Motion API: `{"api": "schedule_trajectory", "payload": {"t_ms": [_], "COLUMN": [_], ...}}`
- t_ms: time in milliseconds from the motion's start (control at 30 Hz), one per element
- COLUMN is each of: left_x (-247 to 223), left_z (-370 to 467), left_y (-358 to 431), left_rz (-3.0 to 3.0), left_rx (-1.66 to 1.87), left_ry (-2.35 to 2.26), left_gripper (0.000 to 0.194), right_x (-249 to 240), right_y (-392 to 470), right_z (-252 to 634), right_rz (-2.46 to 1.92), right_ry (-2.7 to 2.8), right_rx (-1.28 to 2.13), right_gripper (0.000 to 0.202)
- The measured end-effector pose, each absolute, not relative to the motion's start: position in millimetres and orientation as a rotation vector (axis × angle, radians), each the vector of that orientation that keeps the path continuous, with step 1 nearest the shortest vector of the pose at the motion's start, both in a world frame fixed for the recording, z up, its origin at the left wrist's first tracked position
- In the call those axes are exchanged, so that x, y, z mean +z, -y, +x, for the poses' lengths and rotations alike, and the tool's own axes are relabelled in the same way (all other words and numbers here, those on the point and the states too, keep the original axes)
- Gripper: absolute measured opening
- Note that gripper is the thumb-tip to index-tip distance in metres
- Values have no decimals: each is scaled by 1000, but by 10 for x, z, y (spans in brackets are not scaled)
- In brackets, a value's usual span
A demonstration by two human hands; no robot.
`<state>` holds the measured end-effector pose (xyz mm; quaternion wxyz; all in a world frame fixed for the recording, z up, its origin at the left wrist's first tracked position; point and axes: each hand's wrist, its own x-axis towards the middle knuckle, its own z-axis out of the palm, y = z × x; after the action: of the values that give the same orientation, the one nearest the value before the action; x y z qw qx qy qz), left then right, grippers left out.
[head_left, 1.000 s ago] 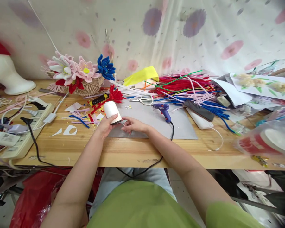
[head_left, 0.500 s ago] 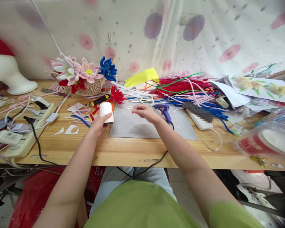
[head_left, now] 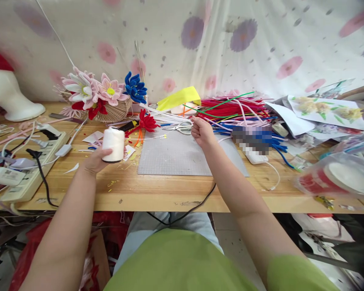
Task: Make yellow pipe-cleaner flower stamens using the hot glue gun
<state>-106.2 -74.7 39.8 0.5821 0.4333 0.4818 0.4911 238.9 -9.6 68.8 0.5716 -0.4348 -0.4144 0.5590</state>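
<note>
My left hand [head_left: 94,161] is wrapped round a spool of white thread [head_left: 113,144], held upright above the left part of the table. Over the grey cutting mat [head_left: 170,159], my right hand [head_left: 202,131] is closed in a pinch on the thread's end. The thread between the two hands is too fine to make out now. Scissors [head_left: 182,127] lie at the mat's back edge, just left of my right hand. The purple glue gun is hidden behind my right hand and forearm.
A red fuzzy flower [head_left: 147,121] lies behind the mat. Pink, white and blue flowers [head_left: 111,91] stand at the back left. Pipe cleaners [head_left: 221,108] are heaped at the back. A power strip [head_left: 36,169] is at left, a plastic-wrapped tub [head_left: 315,178] at right.
My hands have moved apart: the left with the spool to the left, the right farther right and slightly up. The thread seen between them earlier no longer shows.
</note>
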Motion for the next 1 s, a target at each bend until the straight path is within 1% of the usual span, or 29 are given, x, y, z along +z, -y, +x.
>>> {"api": "schedule_trajectory", "payload": {"t_ms": [67, 133, 200, 333, 433, 567, 633, 800, 867, 1000], "left_x": [409, 462, 534, 612, 597, 605, 645, 778, 814, 834], "left_z": [-1172, -1258, -1320, -1376, -1343, -1196, -1111, -927, -853, -733], "left_y": [748, 754, 764, 767, 747, 709, 687, 633, 621, 612], "left_rz": [940, 883, 851, 787, 805, 850, 874, 889, 852, 808], "left_rx": [1308, 1433, 1506, 1586, 1555, 1464, 1408, 1274, 1267, 1265], "left_ry": [-1159, -1137, -1097, -1102, -1051, -1026, -1060, -1112, -1104, -1066], "left_gripper": [43, 33, 32, 41, 40, 32, 29, 32, 32, 32], "right_x": [576, 440, 305, 151, 193, 397, 511, 668, 644, 477], "right_y": [147, 198, 245, 338, 403, 419, 357, -75, -312, -686], "right_z": [2422, 2455, 2489, 2522, 2500, 2448, 2419, 2277, 2203, 2100], "right_rz": [-1098, -1243, -1434, -1791, -1888, -1884, -1877, -1952, -1991, -2086], "right_ry": [1008, 1131, 1352, 1885, 2162, 2380, 2424, 2368, 2368, 2478], "right_rx": [1283, 1207, 1072, 836, 797, 717, 610, 220, 64, -4], "right_gripper": [21, 16, 13, 9, 14, 37, 43, 33, 34, 37]}}
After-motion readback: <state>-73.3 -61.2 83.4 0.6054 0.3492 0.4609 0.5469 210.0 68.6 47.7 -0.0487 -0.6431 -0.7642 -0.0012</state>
